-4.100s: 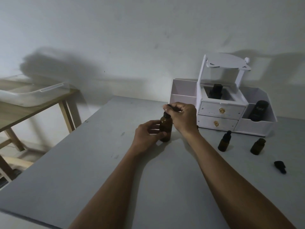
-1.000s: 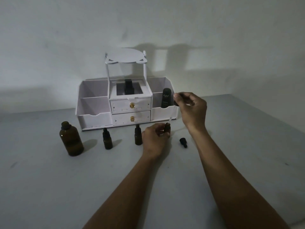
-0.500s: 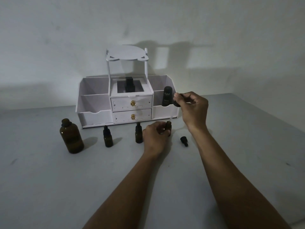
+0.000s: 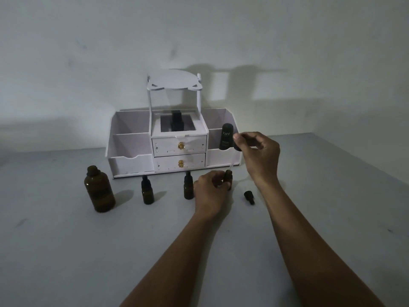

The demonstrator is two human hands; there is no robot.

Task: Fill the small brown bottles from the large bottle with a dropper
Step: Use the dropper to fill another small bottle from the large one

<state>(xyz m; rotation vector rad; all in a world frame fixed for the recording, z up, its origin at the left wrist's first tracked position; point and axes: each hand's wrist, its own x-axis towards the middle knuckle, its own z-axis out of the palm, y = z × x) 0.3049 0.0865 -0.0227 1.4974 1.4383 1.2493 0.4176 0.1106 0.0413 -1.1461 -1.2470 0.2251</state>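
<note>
The dropper slants down and to the left from the right hand. Its glass tip is at or just over the mouth of the open bottle (too dim to tell whether it is inside). That bottle stands upright on the desk, below and left of the right hand. The left hand is the nearer one, its fingers curled round the bottle's side to steady it. The right hand pinches the dropper's dark bulb between thumb and forefinger, the other fingers loosely bent. A squeeze looks like the next move, provided tip and mouth stay lined up. The large bottle stands well apart at left.
</note>
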